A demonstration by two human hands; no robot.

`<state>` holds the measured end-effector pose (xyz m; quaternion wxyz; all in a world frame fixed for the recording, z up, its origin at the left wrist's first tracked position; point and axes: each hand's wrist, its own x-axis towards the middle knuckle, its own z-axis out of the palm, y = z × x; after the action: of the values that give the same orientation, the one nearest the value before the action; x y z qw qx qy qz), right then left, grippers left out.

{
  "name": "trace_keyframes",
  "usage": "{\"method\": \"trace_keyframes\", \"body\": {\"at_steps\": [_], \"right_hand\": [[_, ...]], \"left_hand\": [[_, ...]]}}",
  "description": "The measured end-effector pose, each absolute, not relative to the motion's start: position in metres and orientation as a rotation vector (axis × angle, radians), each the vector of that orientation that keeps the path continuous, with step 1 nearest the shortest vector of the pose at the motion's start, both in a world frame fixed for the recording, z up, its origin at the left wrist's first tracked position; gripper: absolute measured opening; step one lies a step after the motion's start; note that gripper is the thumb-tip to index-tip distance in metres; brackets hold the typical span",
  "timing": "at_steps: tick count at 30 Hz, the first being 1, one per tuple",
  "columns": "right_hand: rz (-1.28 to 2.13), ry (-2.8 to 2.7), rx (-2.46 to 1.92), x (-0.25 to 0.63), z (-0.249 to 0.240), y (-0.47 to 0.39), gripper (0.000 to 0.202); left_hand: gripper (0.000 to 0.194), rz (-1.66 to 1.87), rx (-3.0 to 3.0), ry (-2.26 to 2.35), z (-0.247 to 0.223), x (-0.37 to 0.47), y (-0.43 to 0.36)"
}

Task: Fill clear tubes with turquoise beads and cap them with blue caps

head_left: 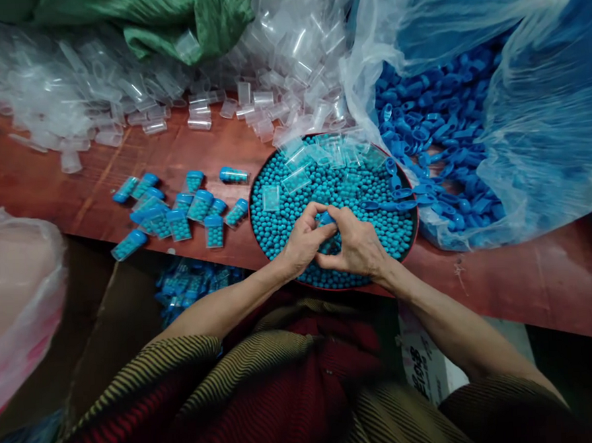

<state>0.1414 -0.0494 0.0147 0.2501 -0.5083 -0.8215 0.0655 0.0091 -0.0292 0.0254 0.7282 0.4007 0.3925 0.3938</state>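
Over the lap, my remote view gave me a deep red garment [303, 360] with dark, wavy stripes and a small pale speck near its middle. Broad folds [244, 376] in ribbed olive-yellow and black ran beside the red. I made out the same ribbing on the left sleeve [184, 353]; the right sleeve [508, 395] looked darker, its pattern faint. Both forearms and hands [359, 244] were bare.

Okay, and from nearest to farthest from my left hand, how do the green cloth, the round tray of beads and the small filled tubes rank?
From your left hand, in the head view:
1. Round tray of beads, right beneath it.
2. Small filled tubes, on the table to its left.
3. Green cloth, at the far side, upper left.
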Motion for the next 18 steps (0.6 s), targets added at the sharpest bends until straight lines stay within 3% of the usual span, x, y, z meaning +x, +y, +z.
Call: {"method": "trace_keyframes", "body": {"at_steps": [4,10,18], "right_hand": [[0.267,-2.126,-1.325,0.1423,0.0127,-0.0517,0.068],[0.503,-2.003,-1.385,0.1448,0.0168,-0.0545,0.076],[0.289,-2.050,-1.370,0.1408,0.0190,-0.0525,0.072]], "left_hand": [[0.033,0.868,0.981,0.837,0.0272,0.0075,-0.0315],[0.056,0.870,0.935,0.717,0.0264,0.0009,-0.0338],[0.038,0.888,0.909,0.740,0.0323,0.0044,-0.0330]]}}
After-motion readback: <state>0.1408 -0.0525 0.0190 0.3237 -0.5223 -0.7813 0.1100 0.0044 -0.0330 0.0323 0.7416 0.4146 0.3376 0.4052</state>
